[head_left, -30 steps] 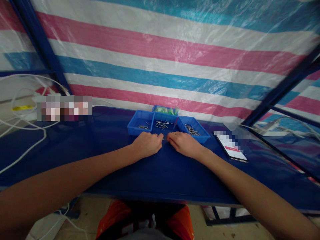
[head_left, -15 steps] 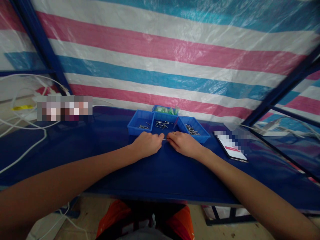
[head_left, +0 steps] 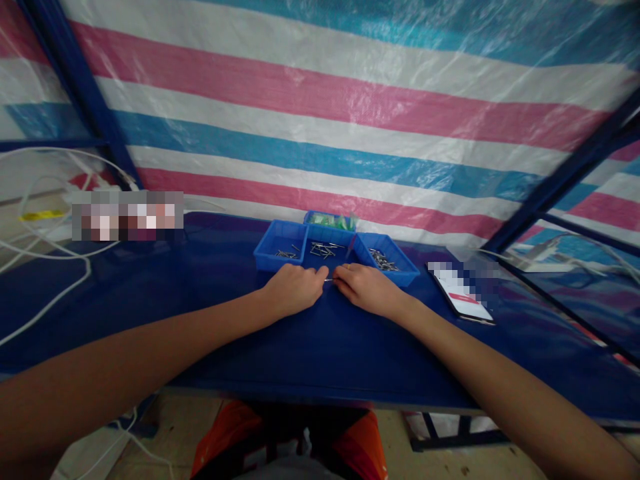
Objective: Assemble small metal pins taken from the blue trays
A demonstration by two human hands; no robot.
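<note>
Both my hands are closed and meet at the middle of the table, just in front of the blue bins. A thin silvery metal pin (head_left: pixel 329 279) bridges the small gap between my fingertips. My left hand (head_left: pixel 294 291) pinches one end, and my right hand (head_left: pixel 369 287) the other; my fingers hide most of it. Beyond them lies a loose heap of metal pins (head_left: pixel 324 250). The left blue bin (head_left: pixel 275 263) holds several pins, while the right blue bin (head_left: pixel 407 274) has a denser pile of small metal parts. A third bin (head_left: pixel 333 234) behind contains green-and-clear pieces.
A phone (head_left: pixel 465 297) lies on the blue table (head_left: pixel 320 360) to the right. White cables (head_left: pixel 90 273) and a blurred-out patch take up the left end. Behind the table hangs a striped plastic sheet (head_left: pixel 310 127) between blue metal posts (head_left: pixel 565 170).
My hands hold nearly the same place and grip. Slightly more of the pin shows brightly between my fingertips; the view has shifted a touch.
</note>
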